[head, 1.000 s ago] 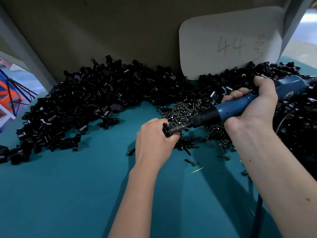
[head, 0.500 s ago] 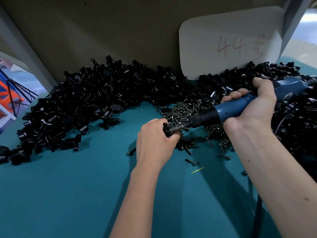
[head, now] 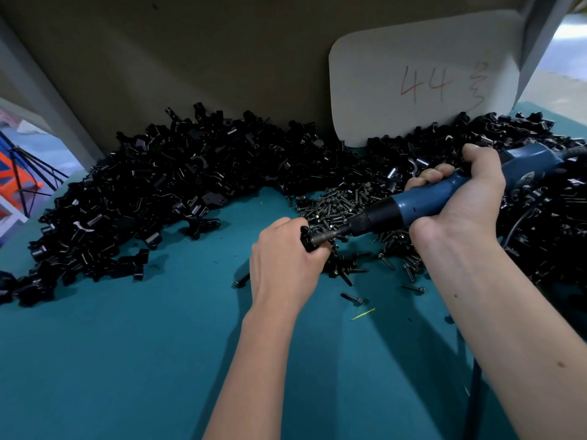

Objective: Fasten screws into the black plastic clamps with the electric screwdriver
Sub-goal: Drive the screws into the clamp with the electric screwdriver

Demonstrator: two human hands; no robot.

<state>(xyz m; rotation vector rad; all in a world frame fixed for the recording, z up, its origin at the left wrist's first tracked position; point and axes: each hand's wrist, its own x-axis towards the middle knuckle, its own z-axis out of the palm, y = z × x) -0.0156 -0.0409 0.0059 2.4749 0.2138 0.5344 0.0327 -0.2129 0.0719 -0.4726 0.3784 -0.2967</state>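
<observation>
Across the far left of the teal table (head: 133, 360) I see a long heap of black plastic clamps (head: 165, 192) banked against the brown back wall (head: 190, 58), curving right beneath a white card (head: 422, 81) marked "44". Near the middle my left hand (head: 284, 265) is curled tight round a single clamp (head: 305, 238) (mostly hidden by the fingers), just in front of a pile of loose screws (head: 340, 203). To the right, my right hand (head: 460, 201) is wrapped round the blue electric screwdriver (head: 422, 203), whose dark tip meets that clamp.
</observation>
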